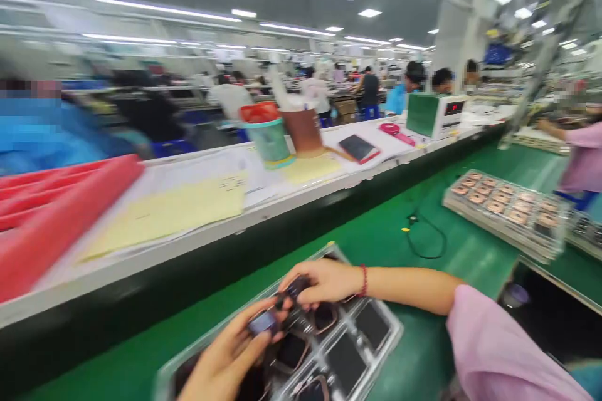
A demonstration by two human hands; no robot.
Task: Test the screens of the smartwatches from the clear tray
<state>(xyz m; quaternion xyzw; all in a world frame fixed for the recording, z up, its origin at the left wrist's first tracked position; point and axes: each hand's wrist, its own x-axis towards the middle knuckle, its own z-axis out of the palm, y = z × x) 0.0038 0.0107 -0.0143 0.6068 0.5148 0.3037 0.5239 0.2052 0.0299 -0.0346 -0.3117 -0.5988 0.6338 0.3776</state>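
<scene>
Above a clear plastic tray, my left hand is closed on a small square smartwatch body, its glossy screen facing up. Close beside it, my right hand pinches a small dark piece that looks like another watch body; blur hides its details. The two pieces nearly meet, and I cannot tell whether they touch. In the tray's compartments lie several square watch bodies with rose-gold rims, next to flat black rectangular panels. My hands and forearms cover part of the tray.
Stacked clear trays with round copper-coloured parts stand on the green bench at right. A black cable lies there. The raised shelf holds a red rack, a teal cup, a phone and a green-and-white meter. Co-workers sit beyond.
</scene>
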